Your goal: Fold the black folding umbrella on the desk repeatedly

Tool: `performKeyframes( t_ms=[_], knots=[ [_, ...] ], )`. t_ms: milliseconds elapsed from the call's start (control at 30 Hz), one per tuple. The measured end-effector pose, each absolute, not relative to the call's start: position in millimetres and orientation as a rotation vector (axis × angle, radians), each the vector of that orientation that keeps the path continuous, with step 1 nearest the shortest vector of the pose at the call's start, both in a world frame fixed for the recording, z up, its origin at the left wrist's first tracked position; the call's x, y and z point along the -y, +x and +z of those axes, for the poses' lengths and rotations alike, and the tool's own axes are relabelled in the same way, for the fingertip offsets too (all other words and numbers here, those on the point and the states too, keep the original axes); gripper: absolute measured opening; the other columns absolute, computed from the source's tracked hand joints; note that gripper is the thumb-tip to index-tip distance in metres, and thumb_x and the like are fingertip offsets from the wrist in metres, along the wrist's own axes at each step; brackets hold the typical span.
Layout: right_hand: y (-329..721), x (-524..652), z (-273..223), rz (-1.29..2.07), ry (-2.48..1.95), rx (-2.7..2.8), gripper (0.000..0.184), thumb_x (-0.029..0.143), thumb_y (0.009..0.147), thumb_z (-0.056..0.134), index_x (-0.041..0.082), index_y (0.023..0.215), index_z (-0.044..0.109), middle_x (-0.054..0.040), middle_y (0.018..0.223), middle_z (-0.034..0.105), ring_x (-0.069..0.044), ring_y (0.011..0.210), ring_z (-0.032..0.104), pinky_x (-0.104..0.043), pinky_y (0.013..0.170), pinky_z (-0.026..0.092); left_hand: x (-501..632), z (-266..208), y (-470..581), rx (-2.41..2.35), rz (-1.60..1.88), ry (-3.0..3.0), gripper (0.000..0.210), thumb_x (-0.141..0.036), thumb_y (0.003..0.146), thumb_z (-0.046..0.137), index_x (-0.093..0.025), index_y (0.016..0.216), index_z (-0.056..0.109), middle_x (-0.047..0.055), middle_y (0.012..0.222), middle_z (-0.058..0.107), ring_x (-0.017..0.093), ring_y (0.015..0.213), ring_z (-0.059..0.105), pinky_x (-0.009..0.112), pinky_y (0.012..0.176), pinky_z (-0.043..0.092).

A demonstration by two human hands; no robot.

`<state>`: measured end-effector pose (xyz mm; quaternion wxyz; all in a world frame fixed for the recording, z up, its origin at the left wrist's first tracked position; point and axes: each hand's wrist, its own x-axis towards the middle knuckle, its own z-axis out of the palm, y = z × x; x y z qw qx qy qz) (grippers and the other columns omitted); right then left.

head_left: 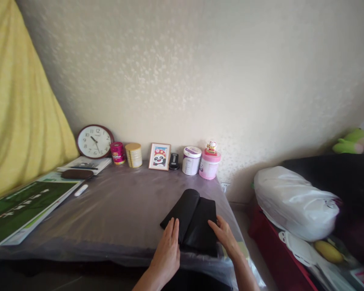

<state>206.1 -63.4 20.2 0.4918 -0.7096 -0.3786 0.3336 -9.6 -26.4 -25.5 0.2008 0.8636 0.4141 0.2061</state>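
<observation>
A folded piece of black cloth lies near the front right corner of the plastic-covered table. Its left part bulges up in a rounded fold, while the right part is flat. My left hand rests on the lower left of that fold, fingers straight and close together. At the cloth's right edge is my right hand, its thumb over the edge and its fingers bent beside it, pinching the edge. The undersides of both hands are hidden.
Along the wall stand a clock, a magenta tin, a yellow-lidded can, a framed panda picture and two tubs. A green board lies left. Right of the table, a white plastic bag sits on a red box.
</observation>
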Motion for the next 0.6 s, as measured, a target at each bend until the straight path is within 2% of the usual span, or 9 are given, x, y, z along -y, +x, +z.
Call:
performKeyframes(
  t_ms=[133, 300, 500, 600],
  knots=[
    [194, 56, 43, 0.956, -1.385, 0.949, 0.035, 0.046, 0.070, 0.062, 0.017, 0.089, 0.063, -0.0044, 0.081, 0.068, -0.022, 0.077, 0.063, -0.029, 0.060, 0.050, 25, -30, -9, -1.150, 0.637, 2.398, 0.073, -0.005, 0.071, 0.033, -0.013, 0.141, 0.011, 0.014, 0.149, 0.018, 0.023, 0.136, 0.020, 0.042, 0.108, 0.030],
    [168, 24, 58, 1.000, -1.208, 0.961, 0.038, 0.049, 0.069, 0.066, 0.017, 0.088, 0.064, -0.0038, 0.078, 0.068, -0.020, 0.073, 0.062, -0.031, 0.066, 0.050, 22, -33, -8, -1.149, 0.675, 2.389, 0.074, -0.005, 0.069, 0.035, -0.011, 0.140, 0.014, 0.016, 0.148, 0.020, 0.024, 0.136, 0.022, 0.043, 0.108, 0.030],
    [148, -16, 37, 0.952, -1.202, 0.990, 0.039, 0.052, 0.067, 0.065, 0.017, 0.084, 0.060, -0.0002, 0.066, 0.062, -0.016, 0.062, 0.058, -0.028, 0.057, 0.048, 19, -34, -7, -1.162, 0.679, 2.440, 0.068, -0.006, 0.066, 0.039, -0.003, 0.133, 0.028, 0.022, 0.143, 0.028, 0.027, 0.132, 0.030, 0.042, 0.108, 0.032],
    [144, -26, 25, 0.869, -1.302, 1.064, 0.033, 0.048, 0.069, 0.062, 0.017, 0.081, 0.058, 0.0026, 0.061, 0.056, -0.013, 0.058, 0.053, -0.024, 0.052, 0.045, 18, -33, -8, -1.141, 0.709, 2.483, 0.065, -0.007, 0.067, 0.040, -0.004, 0.131, 0.032, 0.021, 0.140, 0.034, 0.028, 0.131, 0.032, 0.042, 0.107, 0.034]
  ],
)
